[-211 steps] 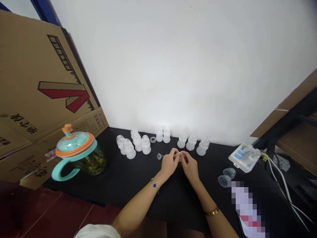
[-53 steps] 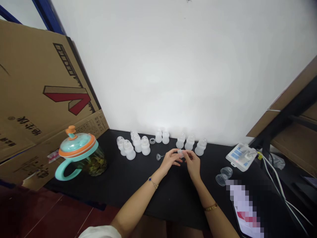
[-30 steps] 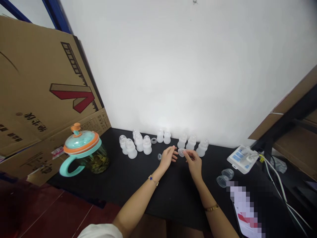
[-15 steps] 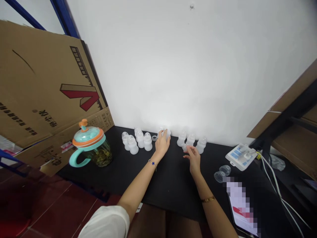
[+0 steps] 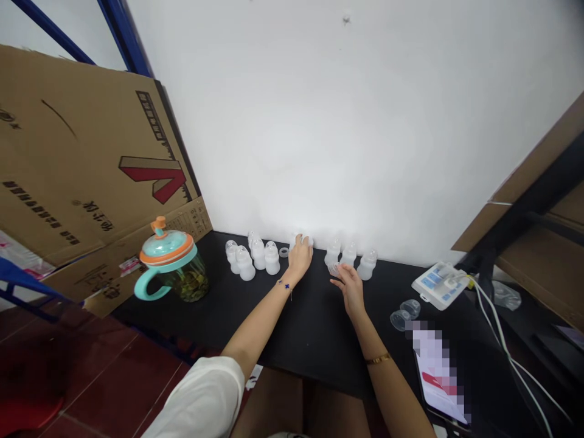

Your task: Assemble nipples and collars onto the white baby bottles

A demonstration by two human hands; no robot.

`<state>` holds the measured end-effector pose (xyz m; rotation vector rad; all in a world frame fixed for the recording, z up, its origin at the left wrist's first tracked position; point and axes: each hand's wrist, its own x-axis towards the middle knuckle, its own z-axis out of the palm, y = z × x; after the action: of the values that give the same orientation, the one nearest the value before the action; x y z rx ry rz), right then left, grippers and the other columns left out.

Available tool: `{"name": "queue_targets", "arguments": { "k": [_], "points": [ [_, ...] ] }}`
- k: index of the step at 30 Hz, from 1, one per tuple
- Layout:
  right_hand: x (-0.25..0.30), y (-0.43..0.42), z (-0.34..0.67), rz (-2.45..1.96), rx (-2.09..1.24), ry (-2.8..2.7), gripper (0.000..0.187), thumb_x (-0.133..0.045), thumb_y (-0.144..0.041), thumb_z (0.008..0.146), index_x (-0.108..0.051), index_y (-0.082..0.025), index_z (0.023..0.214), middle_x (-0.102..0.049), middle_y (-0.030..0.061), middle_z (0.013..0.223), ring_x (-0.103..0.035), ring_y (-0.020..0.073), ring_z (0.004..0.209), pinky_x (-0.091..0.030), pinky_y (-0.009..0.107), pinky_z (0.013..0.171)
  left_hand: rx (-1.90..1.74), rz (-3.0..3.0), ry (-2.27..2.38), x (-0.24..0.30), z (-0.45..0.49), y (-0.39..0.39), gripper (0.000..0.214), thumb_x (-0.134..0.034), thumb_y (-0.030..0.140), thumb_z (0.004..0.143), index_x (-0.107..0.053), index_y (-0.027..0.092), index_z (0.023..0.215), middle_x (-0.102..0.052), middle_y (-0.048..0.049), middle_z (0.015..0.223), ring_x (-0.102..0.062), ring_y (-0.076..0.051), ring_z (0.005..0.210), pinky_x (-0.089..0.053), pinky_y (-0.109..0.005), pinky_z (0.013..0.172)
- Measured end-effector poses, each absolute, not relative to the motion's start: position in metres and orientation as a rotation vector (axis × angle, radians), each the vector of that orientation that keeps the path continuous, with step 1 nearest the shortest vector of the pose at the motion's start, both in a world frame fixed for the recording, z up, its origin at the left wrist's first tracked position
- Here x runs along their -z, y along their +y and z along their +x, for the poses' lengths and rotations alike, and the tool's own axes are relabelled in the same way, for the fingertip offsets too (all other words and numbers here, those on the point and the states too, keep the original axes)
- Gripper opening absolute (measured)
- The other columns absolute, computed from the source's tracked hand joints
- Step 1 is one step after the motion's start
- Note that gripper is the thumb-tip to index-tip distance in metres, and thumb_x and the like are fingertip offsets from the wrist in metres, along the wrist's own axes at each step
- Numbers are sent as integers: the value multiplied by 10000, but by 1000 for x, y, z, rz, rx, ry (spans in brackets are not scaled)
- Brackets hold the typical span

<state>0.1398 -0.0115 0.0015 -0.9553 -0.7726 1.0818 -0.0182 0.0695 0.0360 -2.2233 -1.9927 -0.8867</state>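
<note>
My left hand (image 5: 300, 258) reaches to the back of the black table (image 5: 283, 316), by the white wall. Its fingers curl round one small white bottle (image 5: 294, 241) of a pair standing there. My right hand (image 5: 347, 285) hovers low over the table just to the right. It pinches a small clear plastic part (image 5: 334, 269) at its fingertips. Three more white bottles (image 5: 350, 258) stand right behind that hand. Several capped white bottles (image 5: 250, 260) are grouped left of my left hand, with a loose white ring (image 5: 284, 252) between them and the hand.
A glass mug with a teal handle and an orange-rimmed lid (image 5: 171, 267) stands at the table's left, before a big leaning cardboard box (image 5: 86, 170). Two clear caps (image 5: 404, 313), a white device with cables (image 5: 440, 284) and a blurred-out flat object (image 5: 435, 371) lie at the right.
My hands have come apart. The left hand went back to the pair of bottles by the wall, while the right kept the clear part. The view swung slightly left.
</note>
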Motion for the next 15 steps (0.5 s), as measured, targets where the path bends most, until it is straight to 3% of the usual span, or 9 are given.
{"name": "queue_targets", "arguments": {
  "k": [8,15],
  "points": [
    [4,-8,139,-923,-1149,-744,370,-835,-432,674,-685,-208,929,-706,46,968,-696,219,888,-624,333,687,1035,-2267,-1960,-37,-21,63,252,-449,263,984,-609,224,1174,-442,-120,1468,-678,-241,958,-535,-339,741],
    [6,-9,141,-919,-1213,-734,359,-815,-449,699,-693,-213,940,-710,59,1005,-687,244,962,-617,368,747,1663,-2317,-1879,-39,-28,54,103,-623,279,893,-677,237,970,-546,-79,1374,-523,-270,1273,-497,-371,949]
  ]
}}
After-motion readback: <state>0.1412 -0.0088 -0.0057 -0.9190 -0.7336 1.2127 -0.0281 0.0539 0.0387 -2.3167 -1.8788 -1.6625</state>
